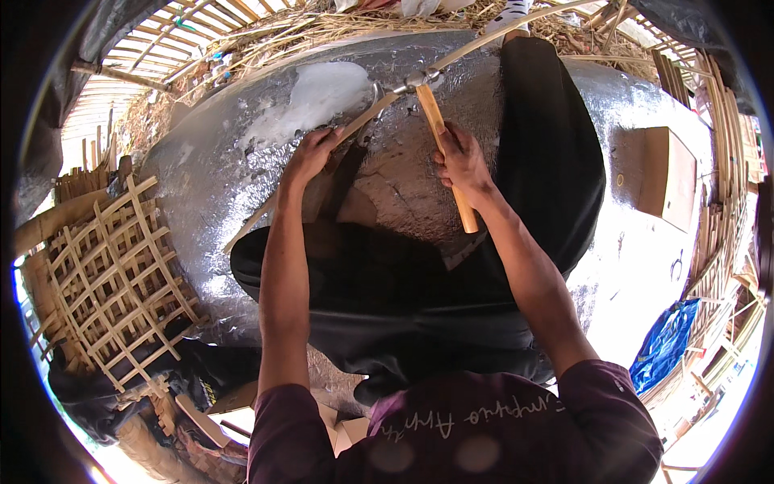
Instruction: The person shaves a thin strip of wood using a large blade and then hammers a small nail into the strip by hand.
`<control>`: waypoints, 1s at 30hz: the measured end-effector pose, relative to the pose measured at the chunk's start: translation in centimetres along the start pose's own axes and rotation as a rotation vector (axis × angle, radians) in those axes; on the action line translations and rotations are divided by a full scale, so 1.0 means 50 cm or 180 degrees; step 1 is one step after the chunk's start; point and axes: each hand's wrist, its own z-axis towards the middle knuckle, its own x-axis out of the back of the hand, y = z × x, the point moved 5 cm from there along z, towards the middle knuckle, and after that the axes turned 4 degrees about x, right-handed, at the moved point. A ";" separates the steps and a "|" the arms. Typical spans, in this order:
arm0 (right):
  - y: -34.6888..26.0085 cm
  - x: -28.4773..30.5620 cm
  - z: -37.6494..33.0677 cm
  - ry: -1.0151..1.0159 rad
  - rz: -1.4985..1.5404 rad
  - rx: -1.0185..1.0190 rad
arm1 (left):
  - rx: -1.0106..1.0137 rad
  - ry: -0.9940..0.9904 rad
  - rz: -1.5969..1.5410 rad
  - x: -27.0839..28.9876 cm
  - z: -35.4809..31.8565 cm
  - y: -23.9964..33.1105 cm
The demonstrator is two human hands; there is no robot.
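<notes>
We lose the strip (476,49) under the left hand (310,155) and past the top edge; the right hand (468,168) hides the handle's middle (430,109) from us.

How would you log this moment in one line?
Left hand: holds pale strip | Right hand: grips hammer by wooden handle | Hammer head: overlaps strip, contact unclear

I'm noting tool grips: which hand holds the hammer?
The right hand, which grips the hammer by its wooden handle; the left hand holds the pale strip instead.
</notes>
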 end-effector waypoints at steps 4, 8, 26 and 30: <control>-0.050 0.041 0.000 0.0747 -0.1124 0.1620 | -0.0151 0.0115 0.0037 -0.005 0.002 0.005; -0.142 0.045 -0.059 0.1012 -0.2098 0.3009 | 0.0227 -0.0137 -0.0364 -0.005 0.023 -0.031; -0.103 -0.001 -0.052 0.0859 -0.2324 0.2658 | -0.0085 -0.0042 -0.0114 -0.024 0.043 -0.022; -0.130 0.004 -0.051 0.0983 -0.2622 0.2950 | -0.0018 0.0066 -0.0280 -0.034 0.040 -0.015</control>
